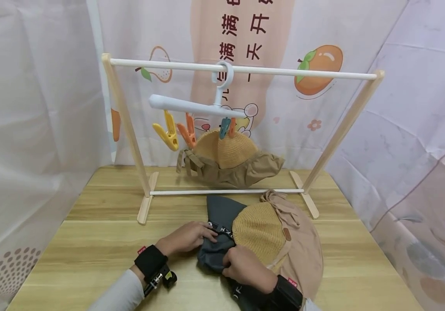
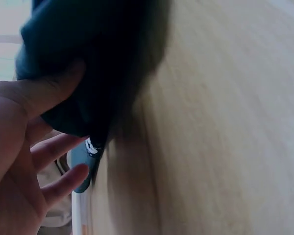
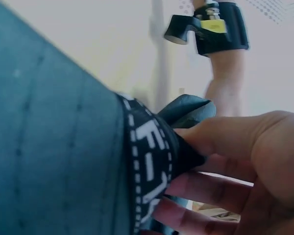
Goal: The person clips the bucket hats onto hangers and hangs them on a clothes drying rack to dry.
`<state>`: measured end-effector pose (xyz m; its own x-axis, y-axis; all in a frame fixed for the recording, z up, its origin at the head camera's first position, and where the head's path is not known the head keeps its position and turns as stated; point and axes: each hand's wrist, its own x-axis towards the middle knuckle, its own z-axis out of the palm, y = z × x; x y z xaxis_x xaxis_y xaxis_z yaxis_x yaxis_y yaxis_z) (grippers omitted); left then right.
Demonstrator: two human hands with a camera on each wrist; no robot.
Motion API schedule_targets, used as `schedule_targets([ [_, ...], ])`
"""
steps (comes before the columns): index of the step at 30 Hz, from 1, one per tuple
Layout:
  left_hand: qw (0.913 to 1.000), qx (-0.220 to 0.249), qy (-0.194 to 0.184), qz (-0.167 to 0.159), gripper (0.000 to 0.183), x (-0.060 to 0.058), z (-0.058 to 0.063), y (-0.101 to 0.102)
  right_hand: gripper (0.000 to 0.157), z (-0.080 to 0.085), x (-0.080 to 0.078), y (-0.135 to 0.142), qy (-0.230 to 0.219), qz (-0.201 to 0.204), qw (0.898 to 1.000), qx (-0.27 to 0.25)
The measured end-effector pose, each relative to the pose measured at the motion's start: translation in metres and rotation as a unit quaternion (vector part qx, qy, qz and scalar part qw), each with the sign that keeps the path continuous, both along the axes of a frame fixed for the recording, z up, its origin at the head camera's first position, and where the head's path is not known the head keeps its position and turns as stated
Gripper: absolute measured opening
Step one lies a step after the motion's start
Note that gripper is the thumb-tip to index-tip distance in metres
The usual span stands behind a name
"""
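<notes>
A dark grey fabric hat (image 1: pixel 222 211) with a black band in white lettering lies on the wooden table. My left hand (image 1: pixel 191 236) holds its left side near the band; in the left wrist view the thumb lies over the dark cloth and other fingers pass behind it. My right hand (image 1: pixel 247 268) pinches the near side of the hat, and the right wrist view has thumb and fingers at the edge of the lettered band (image 3: pixel 149 161). Right beside it, a straw hat with a beige cloth brim (image 1: pixel 304 259) lies partly under the right forearm.
Behind stands a wooden rack with a white top rod (image 1: pixel 284 70). From it hangs a pale blue hanger (image 1: pixel 191 106) with clothespins, including a yellow one (image 1: pixel 169 134). At the back sits a straw hat with a khaki brim (image 1: pixel 238 170). Printed curtains (image 1: pixel 401 108) enclose the table.
</notes>
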<state>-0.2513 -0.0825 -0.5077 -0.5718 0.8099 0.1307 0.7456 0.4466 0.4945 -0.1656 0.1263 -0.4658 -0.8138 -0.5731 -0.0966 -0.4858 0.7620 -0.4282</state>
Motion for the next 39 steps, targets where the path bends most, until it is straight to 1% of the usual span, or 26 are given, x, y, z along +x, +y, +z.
schedule_targets([
  [1,1.0000,0.009,-0.004,-0.001,0.046,0.000,0.001,0.000,0.006,0.004,0.000,0.002,-0.007,0.001,1.000,-0.009],
  [3,0.9997,0.021,-0.009,-0.001,0.047,0.000,0.002,-0.001,0.010,0.011,0.001,0.005,-0.018,0.005,1.000,-0.025],
  [6,0.9995,0.032,-0.007,0.001,0.046,0.001,0.005,-0.002,0.018,0.020,0.001,0.010,-0.027,0.016,0.998,-0.048],
  [8,0.9991,0.038,-0.014,0.008,0.046,0.001,0.008,-0.002,0.020,0.026,0.001,0.014,-0.038,0.019,0.997,-0.066],
  [11,0.9980,0.049,-0.030,0.025,0.045,0.001,0.014,-0.002,0.019,0.036,0.000,0.020,-0.049,0.014,0.995,-0.090],
  [16,0.9941,0.076,-0.058,0.052,0.048,0.002,0.020,0.000,0.026,0.051,-0.001,0.029,-0.033,0.014,0.994,-0.107],
  [19,0.9914,0.099,-0.062,0.059,0.050,0.004,0.022,0.000,0.036,0.057,-0.001,0.033,-0.024,0.016,0.993,-0.111],
  [23,0.9870,0.131,-0.064,0.067,0.048,0.005,0.027,0.001,0.032,0.064,0.000,0.038,-0.037,-0.002,0.990,-0.136],
  [26,0.9834,0.149,-0.070,0.076,0.045,0.006,0.032,0.003,0.017,0.068,0.000,0.043,-0.051,-0.029,0.985,-0.163],
  [27,0.9820,0.155,-0.074,0.079,0.046,0.006,0.034,0.003,0.014,0.070,0.000,0.045,-0.055,-0.037,0.983,-0.171],
  [31,0.9771,0.177,-0.087,0.080,0.036,0.007,0.041,0.006,0.010,0.078,-0.001,0.052,-0.073,-0.062,0.978,-0.185],
  [34,0.9721,0.196,-0.098,0.082,0.035,0.008,0.044,0.008,0.009,0.083,-0.002,0.054,-0.085,-0.075,0.975,-0.189],
  [36,0.9673,0.216,-0.101,0.086,0.036,0.009,0.046,0.008,0.008,0.086,-0.002,0.054,-0.091,-0.083,0.974,-0.190],
  [39,0.9591,0.252,-0.094,0.088,0.035,0.013,0.049,0.010,0.006,0.089,-0.001,0.053,-0.097,-0.090,0.971,-0.198],
])
